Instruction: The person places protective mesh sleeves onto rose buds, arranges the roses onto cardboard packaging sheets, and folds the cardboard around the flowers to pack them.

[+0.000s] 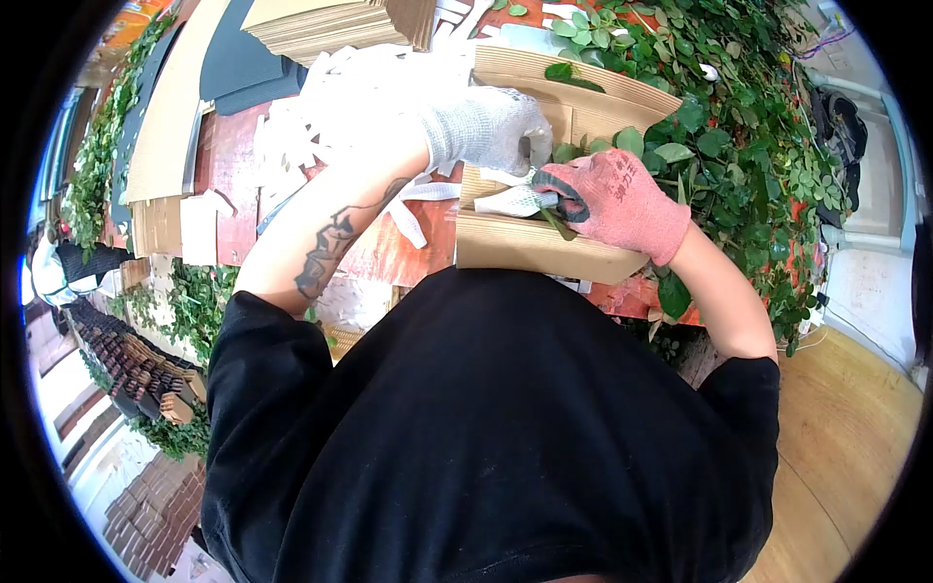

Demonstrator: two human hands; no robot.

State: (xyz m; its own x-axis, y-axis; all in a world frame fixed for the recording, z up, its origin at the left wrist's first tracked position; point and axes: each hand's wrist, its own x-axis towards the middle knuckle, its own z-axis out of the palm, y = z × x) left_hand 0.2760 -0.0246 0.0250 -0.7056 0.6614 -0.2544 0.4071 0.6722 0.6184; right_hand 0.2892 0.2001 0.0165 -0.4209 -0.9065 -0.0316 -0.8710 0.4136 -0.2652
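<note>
My left hand [491,131], in a whitish knit glove, is over the left part of an open corrugated cardboard piece [573,251] with raised sides. Its fingers are curled closed, and what they hold, if anything, is hidden. My right hand [617,199], in a pink glove with dark fingertips, is closed around a leafy stem [559,225] above the same cardboard. A white mesh sleeve [510,201] lies in the cardboard, its right end touching the right fingertips. Green leaves [630,142] poke out around the right hand.
White mesh sleeves [355,92] are heaped left of the cardboard. A stack of cardboard sheets [340,24] stands behind them, near dark sheets [248,68]. Dense leafy stems [739,146] cover the table's right side. Another person [78,267] is at the far left.
</note>
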